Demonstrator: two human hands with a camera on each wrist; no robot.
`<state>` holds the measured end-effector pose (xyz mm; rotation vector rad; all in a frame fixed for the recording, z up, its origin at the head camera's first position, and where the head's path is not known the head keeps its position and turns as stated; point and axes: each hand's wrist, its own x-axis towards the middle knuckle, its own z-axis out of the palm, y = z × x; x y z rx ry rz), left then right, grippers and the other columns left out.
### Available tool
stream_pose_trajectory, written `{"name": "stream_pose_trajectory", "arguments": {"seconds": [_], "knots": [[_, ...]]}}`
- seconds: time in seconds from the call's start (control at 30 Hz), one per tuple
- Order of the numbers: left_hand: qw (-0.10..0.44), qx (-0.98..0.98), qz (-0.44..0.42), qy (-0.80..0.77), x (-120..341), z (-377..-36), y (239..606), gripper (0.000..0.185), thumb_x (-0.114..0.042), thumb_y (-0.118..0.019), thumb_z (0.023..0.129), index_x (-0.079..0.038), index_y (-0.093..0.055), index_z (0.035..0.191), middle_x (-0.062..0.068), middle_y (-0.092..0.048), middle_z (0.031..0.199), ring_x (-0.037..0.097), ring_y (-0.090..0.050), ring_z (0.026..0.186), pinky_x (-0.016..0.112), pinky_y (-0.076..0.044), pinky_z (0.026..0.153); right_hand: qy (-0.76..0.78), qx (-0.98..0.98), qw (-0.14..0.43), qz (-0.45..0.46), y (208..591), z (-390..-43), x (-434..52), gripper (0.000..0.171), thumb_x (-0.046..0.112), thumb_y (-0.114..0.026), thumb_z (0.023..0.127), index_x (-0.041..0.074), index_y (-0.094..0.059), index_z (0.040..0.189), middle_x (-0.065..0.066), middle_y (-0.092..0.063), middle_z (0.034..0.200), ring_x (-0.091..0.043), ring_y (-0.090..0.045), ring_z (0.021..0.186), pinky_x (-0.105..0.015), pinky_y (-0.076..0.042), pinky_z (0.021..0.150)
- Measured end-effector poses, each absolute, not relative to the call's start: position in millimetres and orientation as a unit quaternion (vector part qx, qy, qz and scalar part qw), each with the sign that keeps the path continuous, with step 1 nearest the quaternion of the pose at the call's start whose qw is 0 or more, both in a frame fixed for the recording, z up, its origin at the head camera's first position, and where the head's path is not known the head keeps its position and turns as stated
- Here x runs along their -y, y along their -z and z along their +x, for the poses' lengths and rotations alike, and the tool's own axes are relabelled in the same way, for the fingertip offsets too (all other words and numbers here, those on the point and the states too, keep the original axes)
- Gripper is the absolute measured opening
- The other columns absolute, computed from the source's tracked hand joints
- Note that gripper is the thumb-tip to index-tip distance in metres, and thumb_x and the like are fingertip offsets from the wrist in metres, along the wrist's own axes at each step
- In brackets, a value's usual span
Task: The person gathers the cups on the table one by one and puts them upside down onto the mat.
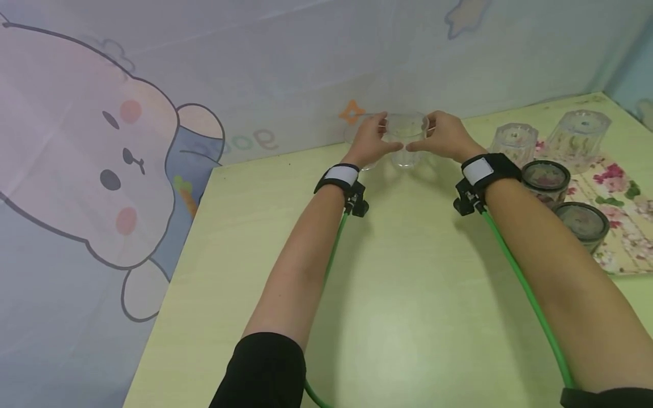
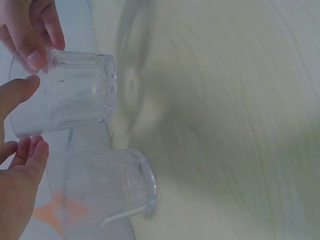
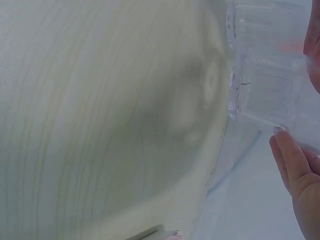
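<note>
Glass on glass makes the far edge hard for me to read: both hands pinch one clear tumbler (image 1: 406,139) near the table's (image 1: 398,294) back edge, left hand (image 1: 371,140) and right hand (image 1: 445,136) fingertips curled on its rim. A second tumbler (image 2: 100,192) stands just beside it, half hidden behind my left hand. To the right, four upturned glasses (image 1: 546,180) sit on a floral mat (image 1: 624,198), cut off by the frame.

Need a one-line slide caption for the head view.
Both hands, left hand and right hand, hold a clear glass upright above the pale green table.
</note>
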<state>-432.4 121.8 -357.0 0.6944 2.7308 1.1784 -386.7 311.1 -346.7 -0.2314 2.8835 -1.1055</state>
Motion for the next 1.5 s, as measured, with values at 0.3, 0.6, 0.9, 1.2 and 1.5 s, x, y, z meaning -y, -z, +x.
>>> {"name": "stream_pose_trajectory", "arguments": {"seconds": [0.3,0.6,0.9,1.2,1.5], "knots": [[0.049,-0.869,0.227,-0.437,-115,-432,359,0.08,-0.023,-0.075,0.082,-0.008,-0.032,0.149,0.008,-0.041,0.15,0.023,-0.051,0.131,0.021,-0.047,0.103,0.357,-0.93,0.03,-0.08,344,-387,-308,0.083,0.043,-0.069,0.084,-0.005,-0.032,0.142,-0.028,-0.042,0.142,-0.042,-0.044,0.13,-0.055,-0.043,0.103],[0.065,-0.854,0.216,-0.468,-111,-429,357,0.081,-0.025,-0.076,0.082,-0.013,-0.033,0.149,0.005,-0.039,0.152,0.02,-0.048,0.134,0.02,-0.045,0.106,0.353,-0.931,0.028,-0.087,340,-387,-309,0.077,0.046,-0.069,0.084,-0.004,-0.038,0.134,-0.026,-0.043,0.141,-0.041,-0.045,0.128,-0.055,-0.043,0.103],[0.069,-0.849,0.206,-0.481,-108,-426,352,0.081,-0.026,-0.076,0.082,-0.013,-0.031,0.149,0.004,-0.043,0.148,0.019,-0.048,0.134,0.02,-0.044,0.106,0.358,-0.928,0.016,-0.098,333,-383,-308,0.067,0.044,-0.07,0.083,-0.003,-0.043,0.122,-0.025,-0.047,0.136,-0.04,-0.047,0.127,-0.054,-0.044,0.102],[0.064,-0.847,0.212,-0.483,-109,-423,343,0.08,-0.026,-0.075,0.082,-0.013,-0.033,0.148,0.005,-0.044,0.147,0.017,-0.048,0.134,0.018,-0.044,0.105,0.347,-0.932,0.009,-0.104,321,-377,-311,0.067,0.045,-0.069,0.083,-0.003,-0.044,0.121,-0.025,-0.048,0.134,-0.04,-0.046,0.126,-0.055,-0.044,0.102],[0.048,-0.843,0.218,-0.489,-109,-417,332,0.079,-0.025,-0.076,0.082,-0.01,-0.033,0.148,0.006,-0.045,0.146,0.019,-0.05,0.132,0.02,-0.045,0.105,0.342,-0.933,-0.003,-0.113,310,-373,-313,0.072,0.046,-0.069,0.083,-0.004,-0.043,0.128,-0.025,-0.048,0.135,-0.04,-0.047,0.126,-0.055,-0.044,0.101]]}}
